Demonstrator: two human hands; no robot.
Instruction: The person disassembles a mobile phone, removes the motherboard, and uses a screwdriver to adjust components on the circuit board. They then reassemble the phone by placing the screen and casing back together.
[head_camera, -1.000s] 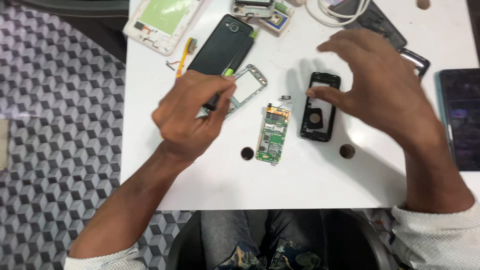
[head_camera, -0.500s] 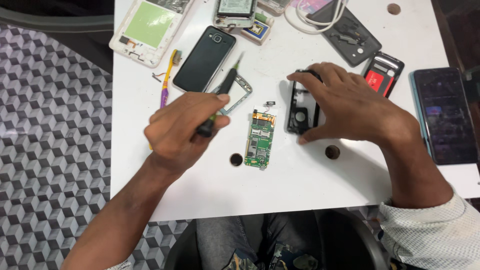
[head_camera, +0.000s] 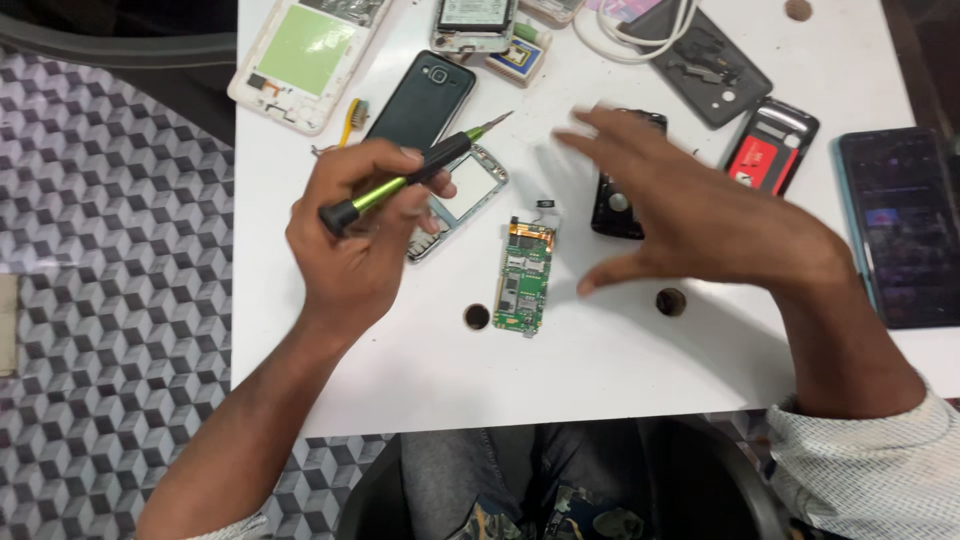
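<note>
1. My left hand (head_camera: 365, 240) has lifted the green-handled screwdriver (head_camera: 410, 175) off the silver phone frame (head_camera: 462, 195); half a second ago its tip was down at the frame, now it points up and right, clear of the surface (head_camera: 600, 380). The fingers are closed round the handle.
2. My right hand (head_camera: 700, 215) has come off the black phone body (head_camera: 615, 200) it was pressing; it now hovers above it, fingers spread, holding nothing.
3. The green circuit board (head_camera: 523, 275) lies untouched between both hands, beside the frame.
4. I judge the prying on the frame is paused, both parts free.
</note>
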